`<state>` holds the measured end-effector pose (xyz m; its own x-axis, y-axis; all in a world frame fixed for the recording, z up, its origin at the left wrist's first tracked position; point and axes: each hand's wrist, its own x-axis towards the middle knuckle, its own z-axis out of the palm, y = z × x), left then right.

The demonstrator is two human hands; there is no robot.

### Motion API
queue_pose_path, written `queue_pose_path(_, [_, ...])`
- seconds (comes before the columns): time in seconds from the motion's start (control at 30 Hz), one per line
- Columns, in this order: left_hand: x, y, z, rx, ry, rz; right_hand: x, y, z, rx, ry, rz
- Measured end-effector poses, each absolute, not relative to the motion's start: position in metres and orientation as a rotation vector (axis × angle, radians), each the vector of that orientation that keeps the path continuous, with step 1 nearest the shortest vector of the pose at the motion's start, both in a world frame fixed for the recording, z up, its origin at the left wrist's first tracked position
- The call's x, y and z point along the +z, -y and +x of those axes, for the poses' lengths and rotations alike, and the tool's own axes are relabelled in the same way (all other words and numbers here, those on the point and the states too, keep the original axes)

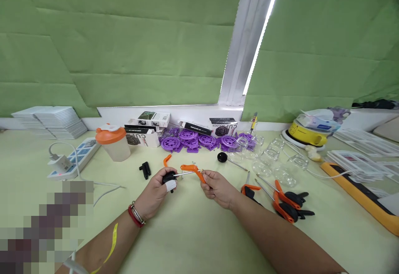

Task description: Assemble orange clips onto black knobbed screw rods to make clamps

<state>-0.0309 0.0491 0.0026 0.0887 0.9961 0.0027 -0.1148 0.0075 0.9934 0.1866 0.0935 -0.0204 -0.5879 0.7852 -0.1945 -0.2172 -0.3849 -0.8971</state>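
My left hand (152, 197), a white wrap on its thumb, is closed round a black clamp part (168, 177). From that part a thin metal rod (184, 174) runs right to an orange clamp jaw (190, 167). My right hand (220, 189) pinches the lower end of this jaw; whether the rod passes through it I cannot tell. Just beyond my left hand lies another orange piece (167, 160), with small black handles (145, 170) to its left. A rod with a round black end (222, 157) rests behind my right hand. Several orange and black clamps (285, 208) lie right of my right forearm.
Purple plastic wheels (171, 143) and printed boxes (142, 138) line the back. Clear plastic cups (269, 154) stand right of them. An orange-lidded shaker (114, 143) and a power strip (81, 157) are left. A yellow bowl (307, 133) and an orange-black bar (358, 195) are right.
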Motion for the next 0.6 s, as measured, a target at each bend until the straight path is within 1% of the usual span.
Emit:
queue_pose_path(0.33, [-0.002,-0.041,-0.024,1.137,-1.069,1.318,-0.019,-0.081,0.178,2.04,1.291,-0.857])
queue_pose_path(0.5, [0.003,-0.037,-0.022,1.095,-1.001,1.296,-0.018,-0.078,0.174,2.037,1.225,-0.968])
queue_pose_path(0.6, [0.003,-0.035,-0.02,1.13,-0.941,1.234,-0.019,-0.077,0.172,2.022,1.266,-0.95])
